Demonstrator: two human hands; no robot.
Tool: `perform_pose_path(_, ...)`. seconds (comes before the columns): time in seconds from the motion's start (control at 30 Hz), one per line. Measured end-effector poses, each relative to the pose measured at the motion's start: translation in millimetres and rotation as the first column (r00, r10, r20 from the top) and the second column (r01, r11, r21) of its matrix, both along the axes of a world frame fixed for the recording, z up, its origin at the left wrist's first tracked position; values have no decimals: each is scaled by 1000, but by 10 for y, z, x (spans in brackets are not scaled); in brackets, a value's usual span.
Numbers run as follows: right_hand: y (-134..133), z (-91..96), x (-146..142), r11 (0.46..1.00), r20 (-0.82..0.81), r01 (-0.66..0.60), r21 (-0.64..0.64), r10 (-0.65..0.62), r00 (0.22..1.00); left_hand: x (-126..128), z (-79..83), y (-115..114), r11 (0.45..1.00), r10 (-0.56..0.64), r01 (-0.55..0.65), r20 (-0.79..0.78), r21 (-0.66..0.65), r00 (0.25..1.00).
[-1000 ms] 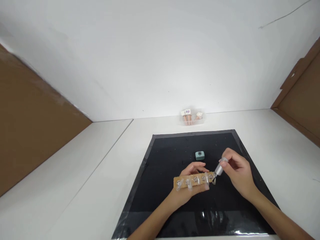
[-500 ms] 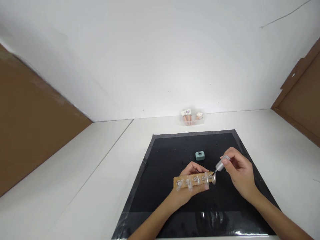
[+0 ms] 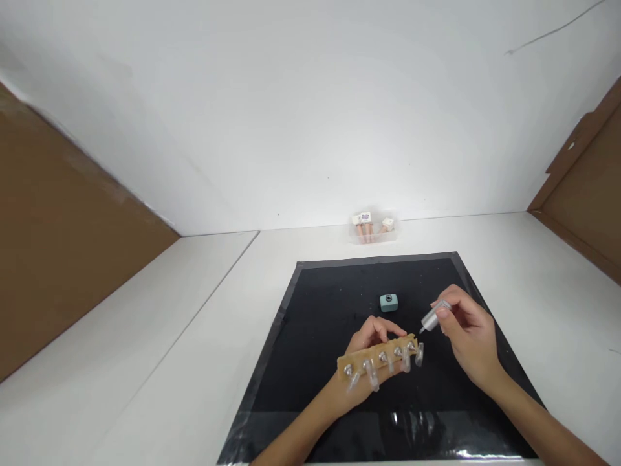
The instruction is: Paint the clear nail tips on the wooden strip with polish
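My left hand [image 3: 365, 366] grips a tan wooden strip [image 3: 376, 355] with several clear nail tips fixed on metal posts, held tilted above the black mat [image 3: 320, 323]. My right hand [image 3: 468, 333] pinches a silver brush cap [image 3: 433, 317] with a thin brush, its tip a little above and right of the strip's right end, not touching it. A small teal bottle [image 3: 389, 302] stands open on the mat just behind the hands.
A clear tray [image 3: 372, 230] with small bottles and white-capped items sits at the back by the white wall. Brown cardboard panels [image 3: 58, 246] stand at the left and right [image 3: 589, 194]. The white table [image 3: 160, 362] surrounds the mat.
My right hand lifted the brush up and right, away from the last nail tip. My left hand tilted the strip, its left end dropping slightly.
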State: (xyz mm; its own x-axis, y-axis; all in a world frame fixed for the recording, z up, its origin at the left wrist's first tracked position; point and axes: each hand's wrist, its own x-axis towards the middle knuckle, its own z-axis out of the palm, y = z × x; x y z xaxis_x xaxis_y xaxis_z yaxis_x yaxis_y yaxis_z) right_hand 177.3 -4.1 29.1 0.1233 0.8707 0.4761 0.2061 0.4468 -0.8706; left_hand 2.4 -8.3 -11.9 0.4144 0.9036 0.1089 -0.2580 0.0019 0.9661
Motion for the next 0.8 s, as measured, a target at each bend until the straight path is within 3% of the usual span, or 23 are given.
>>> perform_pose_path(0.37, 4, 9, -7, 999, -30, 6, -34, -7, 1000, -15, -71, 22, 990, 78, -65, -98, 125, 992)
perform_pose_path(0.5, 35, -41, -13, 983, -155, 7, -183, -36, 987, -15, -56, 26, 988, 75, -61, -100, 140, 992)
perform_pose_path(0.63, 83, -113, -35, 933, -301, 3, -361, -120, 946, -16, -8, 17, 995, 60, -51, -96, 87, 994)
perform_pose_path(0.8, 93, -148, -88, 889, -375, -85, -450, -102, 922, 1, 86, 23, 999, 2, -4, -62, -35, 998)
